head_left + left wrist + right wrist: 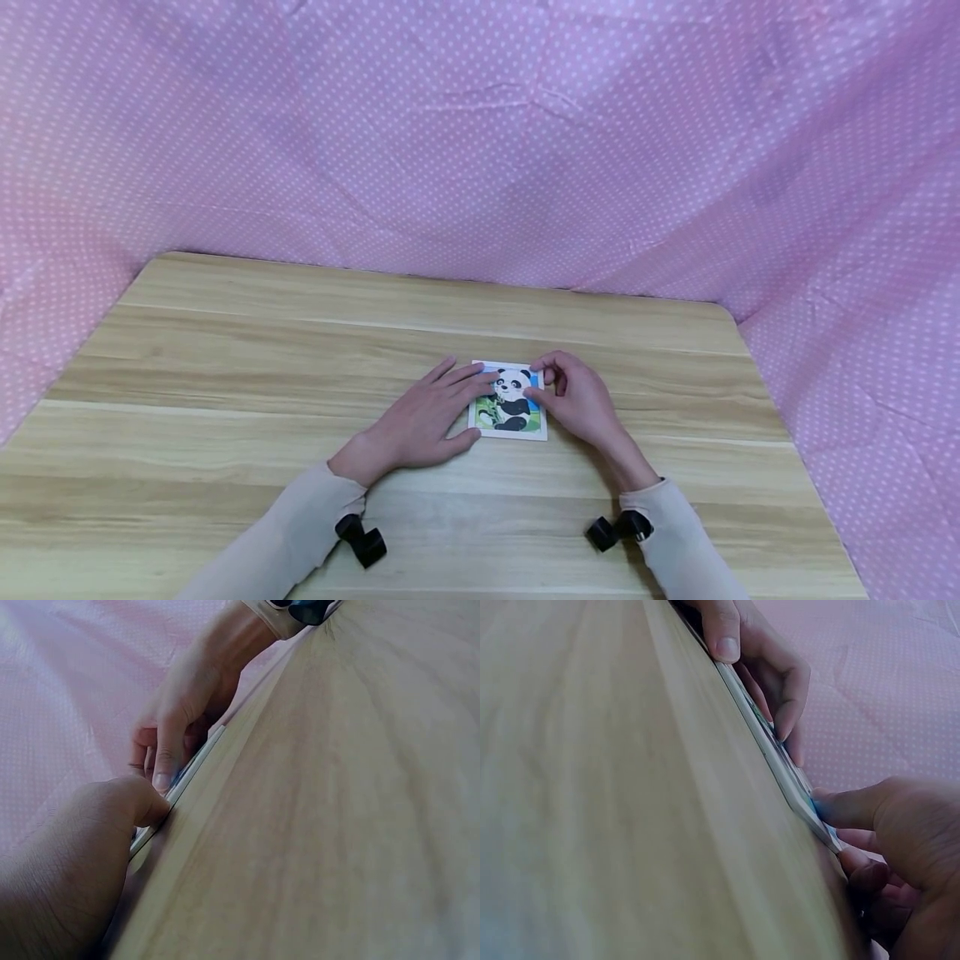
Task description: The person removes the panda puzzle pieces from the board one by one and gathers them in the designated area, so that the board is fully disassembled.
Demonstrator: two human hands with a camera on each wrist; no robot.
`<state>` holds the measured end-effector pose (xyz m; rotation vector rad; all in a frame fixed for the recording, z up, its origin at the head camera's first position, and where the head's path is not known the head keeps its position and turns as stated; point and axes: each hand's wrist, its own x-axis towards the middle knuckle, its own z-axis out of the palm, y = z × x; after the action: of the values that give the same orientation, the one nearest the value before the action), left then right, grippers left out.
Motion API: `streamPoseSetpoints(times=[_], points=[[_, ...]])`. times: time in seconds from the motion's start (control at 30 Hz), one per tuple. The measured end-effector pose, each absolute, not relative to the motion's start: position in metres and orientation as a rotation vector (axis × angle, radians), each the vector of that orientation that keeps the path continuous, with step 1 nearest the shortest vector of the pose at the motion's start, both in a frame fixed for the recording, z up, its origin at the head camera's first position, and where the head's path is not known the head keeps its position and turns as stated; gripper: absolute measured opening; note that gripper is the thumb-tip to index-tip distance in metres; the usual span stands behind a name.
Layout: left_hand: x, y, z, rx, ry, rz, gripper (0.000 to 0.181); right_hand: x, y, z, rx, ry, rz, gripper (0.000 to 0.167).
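I see left hand (429,417) spread, right hand (579,402) pinching white-bordered square panda board (513,408) between them; uneven pressure could skew it.

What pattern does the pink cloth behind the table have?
Small white dots all over the pink cloth; the head view shows it best.

Cannot see all of the panda picture board (513,410), covered in part by the left hand (427,417) and right hand (581,402); cannot follow the beige sleeves (288,529) or wooden table (225,367) past the head view's bottom edge.
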<state>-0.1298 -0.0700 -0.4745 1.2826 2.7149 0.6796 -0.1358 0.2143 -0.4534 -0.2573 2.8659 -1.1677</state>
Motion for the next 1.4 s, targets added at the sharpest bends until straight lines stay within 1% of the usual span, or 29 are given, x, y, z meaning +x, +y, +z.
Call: streamPoseSetpoints(times=[0.47, 1.33, 1.4], points=[[-0.1294, -0.0717, -0.4754, 1.326, 2.704, 0.657, 0.060, -0.1369, 0.2142, -0.4518, -0.244, 2.833, -1.150, 0.029], [-0.1270, -0.0686, -0.4758, 1.306, 2.723, 0.631, 0.059, -0.1362, 0.2160, -0.4515, -0.260, 2.786, -1.218, 0.033], [-0.1269, -0.0682, -0.4756, 1.312, 2.723, 0.632, 0.059, -0.1358, 0.2167, -0.4530, -0.267, 2.794, -1.230, 0.031]])
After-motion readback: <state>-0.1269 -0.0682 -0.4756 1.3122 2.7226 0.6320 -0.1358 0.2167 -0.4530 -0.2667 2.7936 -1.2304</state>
